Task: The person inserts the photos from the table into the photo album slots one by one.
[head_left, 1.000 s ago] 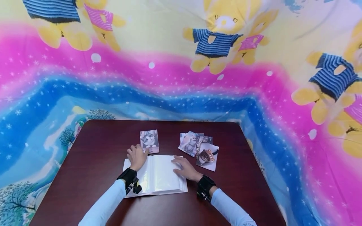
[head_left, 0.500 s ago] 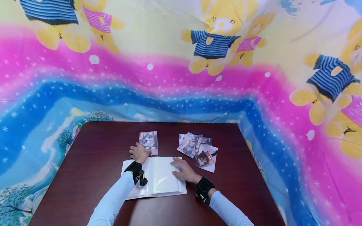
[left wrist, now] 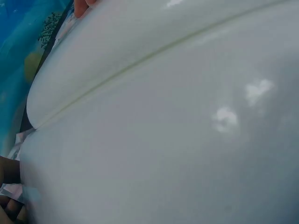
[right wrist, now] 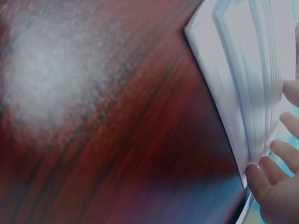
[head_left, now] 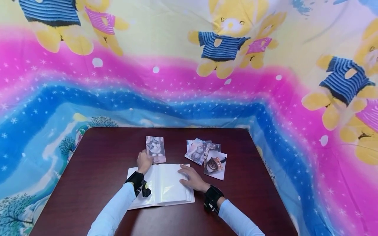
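Observation:
An open photo album (head_left: 171, 185) with blank white pages in clear sleeves lies on the table. At its far left edge, my left hand (head_left: 144, 162) pinches the lower left corner of a cat photo (head_left: 156, 147). The left wrist view shows a bit of the photo (left wrist: 14, 190) between thumb and fingers at the frame's left edge. My right hand (head_left: 194, 178) rests on the right page with its fingers spread. In the right wrist view its fingertips touch the edge of the album's stacked pages (right wrist: 257, 93).
Several overlapping cat photos lie to the right, beyond the right hand; the nearest photo (head_left: 215, 165) shows a cat in a bear hat. The dark wooden table (head_left: 100, 170) is backed by a patterned curtain (head_left: 177, 82) with bears.
The left hand's fingers, spread beside the photo before, have drawn in around its lower left corner. The photo has shifted very slightly. The right hand has stayed on the page.

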Demonstrator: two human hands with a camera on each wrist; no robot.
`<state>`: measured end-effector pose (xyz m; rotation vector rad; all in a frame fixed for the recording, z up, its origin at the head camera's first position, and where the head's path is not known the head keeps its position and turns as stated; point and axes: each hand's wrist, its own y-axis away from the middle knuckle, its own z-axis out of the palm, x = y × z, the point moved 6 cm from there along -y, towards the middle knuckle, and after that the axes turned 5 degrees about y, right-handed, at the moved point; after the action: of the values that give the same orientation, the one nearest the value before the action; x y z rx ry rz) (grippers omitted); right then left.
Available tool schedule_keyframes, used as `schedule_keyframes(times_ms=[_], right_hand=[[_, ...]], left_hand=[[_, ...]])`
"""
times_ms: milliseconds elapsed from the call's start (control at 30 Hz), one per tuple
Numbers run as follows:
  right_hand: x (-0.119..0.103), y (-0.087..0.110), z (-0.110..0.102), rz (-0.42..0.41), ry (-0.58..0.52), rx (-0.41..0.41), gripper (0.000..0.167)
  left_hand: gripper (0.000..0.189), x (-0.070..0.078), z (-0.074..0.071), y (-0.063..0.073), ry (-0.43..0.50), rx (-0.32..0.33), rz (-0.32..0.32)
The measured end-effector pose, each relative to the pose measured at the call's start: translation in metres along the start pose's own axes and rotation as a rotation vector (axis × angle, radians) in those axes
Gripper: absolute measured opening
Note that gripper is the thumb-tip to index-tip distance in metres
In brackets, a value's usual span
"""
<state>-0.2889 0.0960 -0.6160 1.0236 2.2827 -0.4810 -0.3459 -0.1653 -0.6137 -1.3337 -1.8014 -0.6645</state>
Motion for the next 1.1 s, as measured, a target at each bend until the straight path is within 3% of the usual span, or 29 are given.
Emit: schedule_keyframes(times_ms=[233, 500, 733, 800, 1000, 1100], right_hand=[[-0.005, 0.0, 0.001, -0.02, 0.009, 0.004, 0.039], [-0.006, -0.002, -0.001, -0.037, 0.042, 0.01, 0.04], [-0.018, -0.015, -0.014, -0.084, 0.043, 0.148, 0.04], [-0.023, -0.021, -0.019, -0.064, -0.047, 0.188, 0.044], [-0.035, -0.034, -0.025, 0.073, -0.556, 0.166, 0.05], [-0.039, -0.035, -0.026, 0.123, -0.659, 0.151, 0.041]], left_hand=[[0.032, 0.005, -0.014, 0.009, 0.059, 0.052, 0.049], [0.032, 0.016, -0.026, 0.018, 0.17, 0.064, 0.067], [0.033, 0.041, -0.042, 0.045, 0.263, 0.055, 0.178], [0.034, 0.048, -0.045, 0.057, 0.291, 0.033, 0.211], [0.034, 0.056, -0.041, 0.089, 0.393, -0.052, 0.235], [0.032, 0.057, -0.035, 0.099, 0.442, -0.09, 0.226]])
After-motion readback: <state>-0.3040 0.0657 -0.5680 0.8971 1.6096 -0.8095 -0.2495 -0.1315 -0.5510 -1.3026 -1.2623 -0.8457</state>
